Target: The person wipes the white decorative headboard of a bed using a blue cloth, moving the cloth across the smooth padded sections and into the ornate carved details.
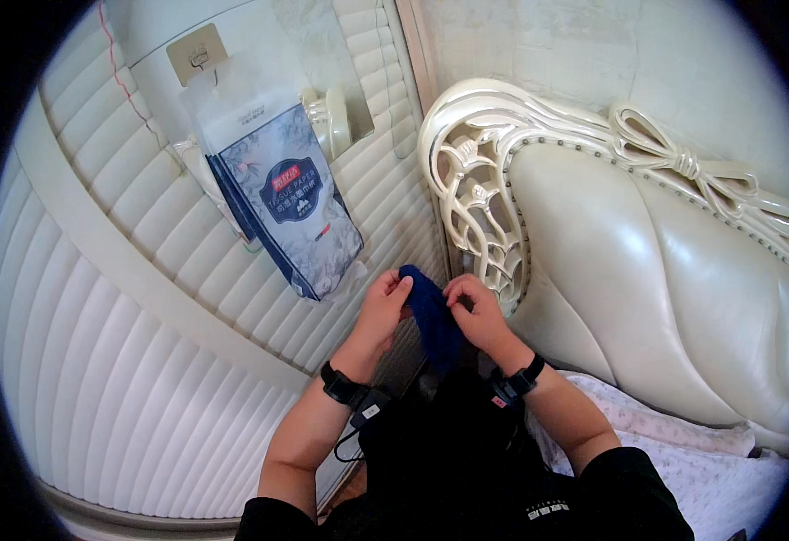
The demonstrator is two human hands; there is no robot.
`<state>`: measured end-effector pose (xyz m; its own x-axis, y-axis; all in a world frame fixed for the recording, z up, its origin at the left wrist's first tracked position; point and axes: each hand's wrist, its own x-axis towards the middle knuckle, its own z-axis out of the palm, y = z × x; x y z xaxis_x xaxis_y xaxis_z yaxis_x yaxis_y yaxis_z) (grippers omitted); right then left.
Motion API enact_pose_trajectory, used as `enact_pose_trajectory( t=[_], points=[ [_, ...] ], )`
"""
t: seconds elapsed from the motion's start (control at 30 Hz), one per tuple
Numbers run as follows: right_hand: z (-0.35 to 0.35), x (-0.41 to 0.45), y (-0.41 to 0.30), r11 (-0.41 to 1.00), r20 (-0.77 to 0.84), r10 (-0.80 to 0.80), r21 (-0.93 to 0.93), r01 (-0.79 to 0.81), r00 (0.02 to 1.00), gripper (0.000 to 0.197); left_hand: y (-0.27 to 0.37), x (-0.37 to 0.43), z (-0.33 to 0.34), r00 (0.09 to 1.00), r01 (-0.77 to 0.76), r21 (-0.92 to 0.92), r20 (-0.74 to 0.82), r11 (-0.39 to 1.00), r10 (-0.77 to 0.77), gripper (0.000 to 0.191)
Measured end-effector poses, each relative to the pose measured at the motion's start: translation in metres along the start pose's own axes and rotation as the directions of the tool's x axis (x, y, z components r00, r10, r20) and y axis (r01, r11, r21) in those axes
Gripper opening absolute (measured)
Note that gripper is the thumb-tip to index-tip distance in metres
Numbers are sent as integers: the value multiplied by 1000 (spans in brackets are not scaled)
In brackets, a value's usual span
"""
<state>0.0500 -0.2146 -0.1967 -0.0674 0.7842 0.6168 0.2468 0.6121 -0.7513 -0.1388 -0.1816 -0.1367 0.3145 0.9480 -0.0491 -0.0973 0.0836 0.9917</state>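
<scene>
A dark blue cloth (430, 318) hangs between my two hands, in front of my body. My left hand (382, 308) pinches its upper left edge between thumb and fingers. At the cloth's right edge, my right hand (477, 311) has its fingers curled, with the fingertips touching or very close to the fabric; whether they grip it cannot be told. The cloth's lower end hangs down towards my black shirt. Each of my wrists wears a black strap with a small device on it.
A tissue paper pack (293, 196) in a clear bag hangs from an adhesive hook (198, 54) on the ribbed white panel (184, 237). At right stands a cream padded headboard (604, 237) with a carved frame, above floral bedding (678, 460). A pale wall rises behind it.
</scene>
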Motion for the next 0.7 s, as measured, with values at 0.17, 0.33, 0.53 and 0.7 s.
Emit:
enact_pose_trajectory(
  t=[0.17,0.33,0.53,0.7],
  points=[
    [10,-3,-11,929,79,188,308,-203,979,26,8,-3,7,999,-44,-60,-20,997,43,12],
    [14,3,-47,950,190,301,21,-310,935,36,3,2,7,971,-237,29,33,971,236,12],
    [7,7,-19,971,131,55,-237,-23,990,37,11,7,17,927,-376,97,51,922,373,12],
    [7,10,-32,872,182,197,417,-257,963,46,25,18,30,940,-342,61,39,938,340,13]
  ],
)
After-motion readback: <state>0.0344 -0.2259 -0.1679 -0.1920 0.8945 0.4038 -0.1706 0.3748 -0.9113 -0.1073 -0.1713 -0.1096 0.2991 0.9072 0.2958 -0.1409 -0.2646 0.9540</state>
